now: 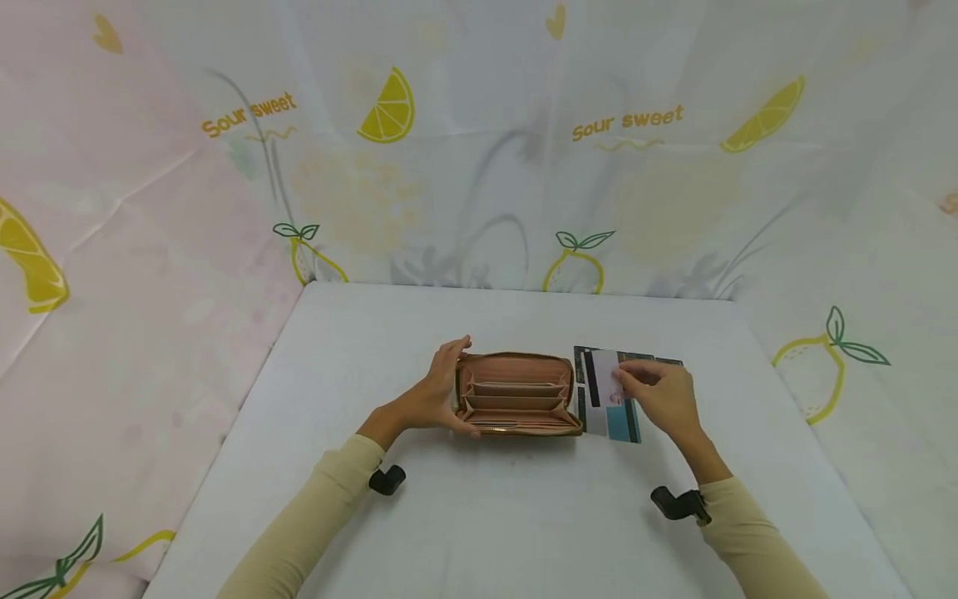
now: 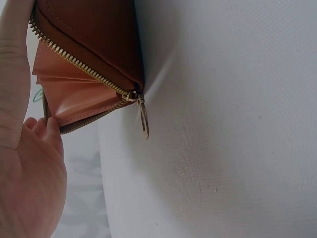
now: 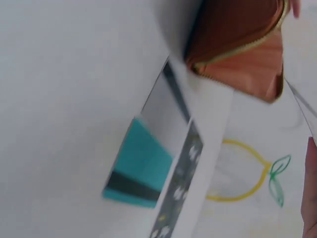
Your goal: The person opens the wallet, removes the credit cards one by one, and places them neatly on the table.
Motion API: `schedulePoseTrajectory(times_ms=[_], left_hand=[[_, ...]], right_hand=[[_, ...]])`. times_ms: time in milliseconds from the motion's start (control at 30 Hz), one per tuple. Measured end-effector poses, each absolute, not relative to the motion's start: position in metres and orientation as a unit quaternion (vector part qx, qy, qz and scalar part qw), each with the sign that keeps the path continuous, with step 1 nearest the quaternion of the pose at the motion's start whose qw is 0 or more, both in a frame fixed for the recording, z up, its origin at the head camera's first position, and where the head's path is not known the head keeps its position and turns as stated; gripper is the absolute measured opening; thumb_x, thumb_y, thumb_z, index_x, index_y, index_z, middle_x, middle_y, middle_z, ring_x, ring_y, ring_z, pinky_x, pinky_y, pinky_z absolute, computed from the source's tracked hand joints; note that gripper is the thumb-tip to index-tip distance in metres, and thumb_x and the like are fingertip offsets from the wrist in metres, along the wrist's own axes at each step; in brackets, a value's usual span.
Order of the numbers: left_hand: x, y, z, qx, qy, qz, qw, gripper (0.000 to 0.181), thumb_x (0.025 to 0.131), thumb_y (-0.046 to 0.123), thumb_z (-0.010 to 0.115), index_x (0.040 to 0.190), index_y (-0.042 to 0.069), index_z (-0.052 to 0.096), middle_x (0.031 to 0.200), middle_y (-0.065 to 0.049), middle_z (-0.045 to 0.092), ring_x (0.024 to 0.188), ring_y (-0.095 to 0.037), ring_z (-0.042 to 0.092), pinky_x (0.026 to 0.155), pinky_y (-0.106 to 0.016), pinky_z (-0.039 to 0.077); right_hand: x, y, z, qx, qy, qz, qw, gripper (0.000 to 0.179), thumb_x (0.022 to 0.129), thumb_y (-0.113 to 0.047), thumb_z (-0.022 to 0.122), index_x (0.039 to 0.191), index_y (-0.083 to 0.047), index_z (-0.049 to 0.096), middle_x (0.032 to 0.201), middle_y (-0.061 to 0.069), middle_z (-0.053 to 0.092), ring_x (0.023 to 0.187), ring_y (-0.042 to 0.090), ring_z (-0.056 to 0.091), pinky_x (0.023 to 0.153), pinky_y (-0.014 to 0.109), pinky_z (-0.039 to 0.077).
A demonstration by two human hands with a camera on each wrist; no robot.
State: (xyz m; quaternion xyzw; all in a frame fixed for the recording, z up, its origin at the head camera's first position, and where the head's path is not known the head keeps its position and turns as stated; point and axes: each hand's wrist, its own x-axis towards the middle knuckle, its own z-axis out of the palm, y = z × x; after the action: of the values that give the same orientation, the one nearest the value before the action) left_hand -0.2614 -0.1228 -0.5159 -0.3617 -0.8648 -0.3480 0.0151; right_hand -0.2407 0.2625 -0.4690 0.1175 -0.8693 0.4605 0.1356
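Note:
An unzipped brown wallet (image 1: 518,398) with several inner pockets stands spread on the white table. My left hand (image 1: 432,393) grips its left end, thumb at the front edge and fingers at the back. In the left wrist view, the brass zipper pull (image 2: 143,119) hangs at the wallet's corner. Just right of the wallet, my right hand (image 1: 664,399) pinches a pale card (image 1: 605,370) with a black stripe between thumb and finger. Beneath it lie a teal card (image 3: 137,166) with a dark stripe, a greyish card (image 3: 163,111) and dark patterned cards (image 3: 181,173).
The white table (image 1: 479,516) extends in front of the wallet and to both sides. A pale cloth (image 1: 479,183) printed with lemons and lettering hangs behind and around it. Black wrist cameras (image 1: 677,503) sit at both sleeves.

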Motion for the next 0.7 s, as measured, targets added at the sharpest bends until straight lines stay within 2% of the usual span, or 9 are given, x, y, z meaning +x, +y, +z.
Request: schedulePoseTrajectory(times_ms=[233, 467, 700], left_hand=[[-0.261, -0.123, -0.516, -0.358, -0.867, -0.346, 0.011, 0.145, 0.056, 0.061, 0.087, 0.155, 0.013, -0.007, 0.154, -0.013, 0.007, 0.137, -0.039, 0.019, 0.108, -0.053, 0.030], [-0.262, -0.123, -0.516, -0.361, -0.867, -0.343, 0.021, 0.144, 0.056, 0.062, 0.087, 0.155, 0.011, -0.005, 0.153, -0.013, 0.009, 0.140, -0.032, 0.016, 0.109, -0.053, 0.029], [-0.263, -0.124, -0.517, -0.367, -0.863, -0.346, 0.022, 0.144, 0.057, 0.064, 0.085, 0.155, 0.009, -0.005, 0.154, -0.014, 0.007, 0.141, -0.027, 0.012, 0.110, -0.052, 0.028]], right_hand=[[-0.243, 0.302, -0.483, 0.039, -0.872, 0.482, 0.078, 0.029, 0.092, -0.014, 0.070, 0.106, 0.011, 0.070, 0.097, 0.026, 0.069, 0.070, 0.009, 0.070, 0.064, 0.015, 0.052], [-0.238, 0.330, -0.493, -0.034, -0.888, 0.458, 0.013, 0.040, 0.093, -0.021, 0.069, 0.114, 0.014, 0.065, 0.104, 0.027, 0.068, 0.074, 0.013, 0.070, 0.065, 0.016, 0.052], [-0.231, 0.347, -0.506, -0.081, -0.886, 0.453, -0.059, 0.036, 0.093, -0.016, 0.069, 0.111, 0.015, 0.066, 0.101, 0.023, 0.070, 0.073, 0.014, 0.070, 0.064, 0.023, 0.055]])
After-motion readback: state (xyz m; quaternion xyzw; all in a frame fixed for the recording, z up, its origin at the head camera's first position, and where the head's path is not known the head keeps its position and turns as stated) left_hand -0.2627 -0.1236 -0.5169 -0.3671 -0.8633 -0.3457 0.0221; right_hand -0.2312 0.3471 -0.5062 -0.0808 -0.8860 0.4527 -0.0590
